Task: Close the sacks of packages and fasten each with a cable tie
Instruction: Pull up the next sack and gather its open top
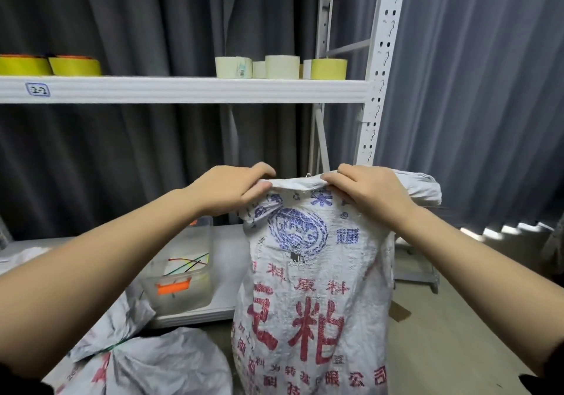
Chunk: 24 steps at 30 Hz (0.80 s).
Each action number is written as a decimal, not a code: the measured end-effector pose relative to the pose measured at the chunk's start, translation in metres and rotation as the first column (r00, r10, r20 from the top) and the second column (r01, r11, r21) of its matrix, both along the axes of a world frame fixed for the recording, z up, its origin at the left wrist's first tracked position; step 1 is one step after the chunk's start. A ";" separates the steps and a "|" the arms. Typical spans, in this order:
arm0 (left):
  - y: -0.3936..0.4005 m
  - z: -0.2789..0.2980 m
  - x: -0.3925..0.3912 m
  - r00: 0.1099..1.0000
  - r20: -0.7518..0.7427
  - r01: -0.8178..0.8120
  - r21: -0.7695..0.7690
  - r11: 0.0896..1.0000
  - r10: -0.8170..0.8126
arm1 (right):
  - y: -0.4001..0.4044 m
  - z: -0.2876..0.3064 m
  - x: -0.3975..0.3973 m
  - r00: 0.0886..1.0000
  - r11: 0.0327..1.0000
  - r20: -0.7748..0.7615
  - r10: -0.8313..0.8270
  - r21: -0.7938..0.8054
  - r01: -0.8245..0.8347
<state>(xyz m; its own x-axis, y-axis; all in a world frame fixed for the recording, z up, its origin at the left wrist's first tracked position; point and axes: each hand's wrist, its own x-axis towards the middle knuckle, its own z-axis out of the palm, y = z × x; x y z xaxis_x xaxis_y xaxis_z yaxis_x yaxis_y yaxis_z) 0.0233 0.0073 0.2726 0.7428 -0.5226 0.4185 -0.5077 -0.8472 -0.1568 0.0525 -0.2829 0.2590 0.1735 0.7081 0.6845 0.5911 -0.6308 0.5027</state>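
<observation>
A white woven sack point(314, 297) with red and blue print stands upright on the floor in the middle of the view. My left hand point(232, 188) grips the left side of its top rim. My right hand point(370, 191) grips the right side of the same rim, and the mouth is stretched flat between them. A clear plastic tub point(183, 272) on the low shelf to the left holds coloured cable ties point(187, 265). A second white sack point(146, 361) lies at lower left, its neck bound with a green tie point(117, 345).
A white metal rack has an upper shelf point(183, 89) with several rolls of yellow and pale tape point(282, 67). Its upright post point(377, 74) rises just behind the sack. Grey curtains hang behind and to the right. Bare floor lies to the sack's right.
</observation>
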 end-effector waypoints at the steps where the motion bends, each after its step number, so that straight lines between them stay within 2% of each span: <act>1: -0.005 0.001 0.000 1.000 -0.004 0.010 0.008 1.000 -0.010 | 0.001 -0.001 0.001 1.000 1.000 0.018 -0.009 0.002 0.009; 3: -0.012 0.001 0.000 0.999 -0.049 0.019 0.007 1.000 -0.018 | 0.002 -0.001 0.002 0.999 1.000 0.025 -0.021 0.017 0.021; 5: -0.017 0.001 0.000 0.991 -0.130 0.010 -0.064 0.998 -0.018 | 0.003 -0.001 0.002 1.000 1.000 0.014 -0.019 0.020 0.019; 7: -0.023 0.003 -0.003 0.989 -0.145 -0.013 -0.098 0.995 -0.001 | 0.002 -0.001 0.002 0.999 1.000 -0.048 -0.011 0.017 0.012; 9: -0.024 0.009 -0.008 0.997 -0.051 -0.061 -0.020 0.998 0.060 | 0.002 0.001 0.003 0.990 0.999 -0.140 0.010 0.047 -0.004; 11: -0.018 0.018 -0.010 0.992 0.113 -0.058 0.070 0.996 0.050 | 0.000 0.004 0.003 0.976 0.996 -0.216 0.029 0.092 -0.009; 13: -0.002 0.027 -0.004 0.922 0.376 0.005 0.229 0.973 -0.094 | -0.006 0.004 0.002 0.972 0.992 -0.225 0.063 0.123 -0.036; 15: 0.014 0.040 0.001 0.809 0.547 -0.014 0.383 0.924 -0.215 | -0.008 0.005 -0.002 0.973 0.988 -0.206 0.101 0.134 -0.074; 17: 0.023 0.055 0.006 0.727 0.606 -0.043 0.510 0.859 -0.323 | -0.007 0.006 -0.004 0.975 0.986 -0.184 0.125 0.135 -0.101; 19: 0.031 0.067 0.007 0.705 0.609 -0.053 0.558 0.828 -0.365 | -0.006 0.010 -0.005 0.977 0.985 -0.173 0.126 0.138 -0.103; 24: 0.039 0.054 0.012 0.767 0.618 -0.153 0.437 0.886 -0.172 | -0.003 0.011 -0.005 0.980 0.983 -0.163 0.112 0.160 -0.085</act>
<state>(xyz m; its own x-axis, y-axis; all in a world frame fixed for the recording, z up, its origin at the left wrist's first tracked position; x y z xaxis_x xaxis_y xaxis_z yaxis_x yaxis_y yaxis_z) 0.0354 0.0459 0.3265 0.3891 -0.7707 0.5045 -0.1618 -0.5964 -0.7862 0.0480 -0.2859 0.2698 0.2316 0.6179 0.7514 0.7230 -0.6261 0.2921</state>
